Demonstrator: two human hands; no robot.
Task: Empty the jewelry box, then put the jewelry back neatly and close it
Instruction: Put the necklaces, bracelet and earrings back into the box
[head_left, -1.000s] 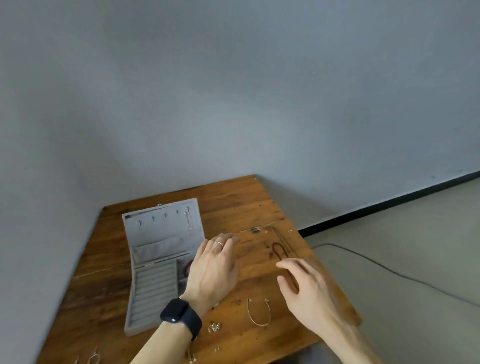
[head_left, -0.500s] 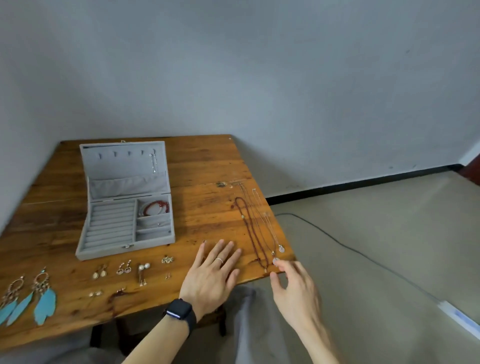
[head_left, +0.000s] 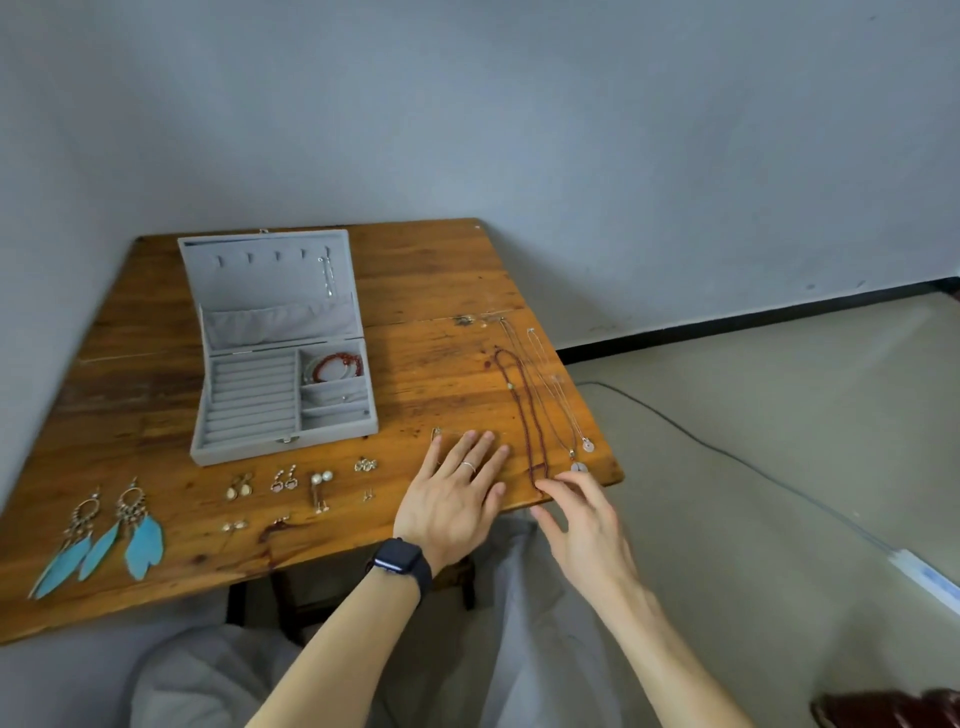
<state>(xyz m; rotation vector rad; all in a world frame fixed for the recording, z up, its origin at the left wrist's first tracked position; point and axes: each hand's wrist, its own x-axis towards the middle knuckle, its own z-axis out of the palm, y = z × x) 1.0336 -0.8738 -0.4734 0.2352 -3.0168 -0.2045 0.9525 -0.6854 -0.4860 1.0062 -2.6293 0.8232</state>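
- Two hands at the front-right corner of the table (head_left: 426, 275), neither grasping anything.
- Left hand (head_left: 452, 499): flat on the wood by the front edge, fingers straight, black watch (head_left: 400, 564) on the wrist.
- Right hand (head_left: 587, 530): fingers loose and spread, tips at the near end of the bead necklace (head_left: 524, 410), which runs along the right edge beside the thin chains (head_left: 558, 400).
- Jewelry box (head_left: 280, 449): lid up, mid-table toward the back edge; red bracelet (head_left: 336, 364) in its back-right compartment.
- Small earrings (head_left: 283, 480) near the front edge; feather earrings (head_left: 135, 530) at the front-left corner.
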